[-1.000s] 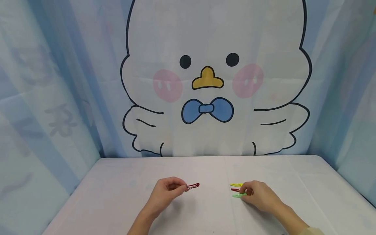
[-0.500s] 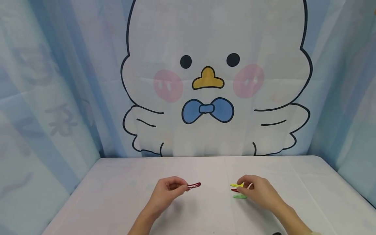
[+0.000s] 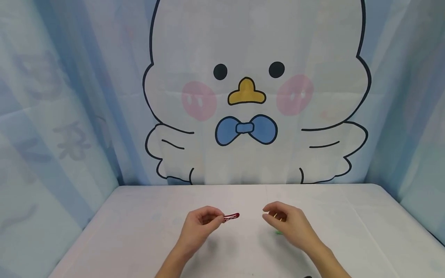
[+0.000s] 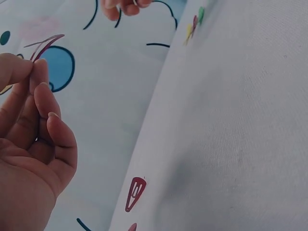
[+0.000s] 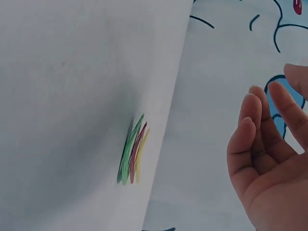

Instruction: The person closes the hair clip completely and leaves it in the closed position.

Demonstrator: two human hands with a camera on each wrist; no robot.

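A dark red snap hair clip (image 3: 233,216) is pinched between the thumb and fingertips of my left hand (image 3: 199,227), its free end pointing right; the left wrist view shows its two leaves spread apart (image 4: 50,44). My right hand (image 3: 291,224) is raised over the table, thumb and fingers apart, holding nothing. Beneath it lies a row of clips: green (image 5: 130,154), red (image 5: 138,155) and yellow (image 5: 142,156), side by side. In the head view the right hand covers most of them; part of the green one shows.
Another dark red snap clip (image 4: 135,194) lies on the white table (image 4: 231,144) in the left wrist view, and a reddish tip (image 4: 133,227) shows at that view's lower edge. A printed cloth (image 3: 245,162) hangs behind the table, with curtains (image 3: 52,116) at both sides.
My right hand has left the row of clips and moved left and slightly up, towards the left hand. My left hand has risen slightly, still pinching the red clip.
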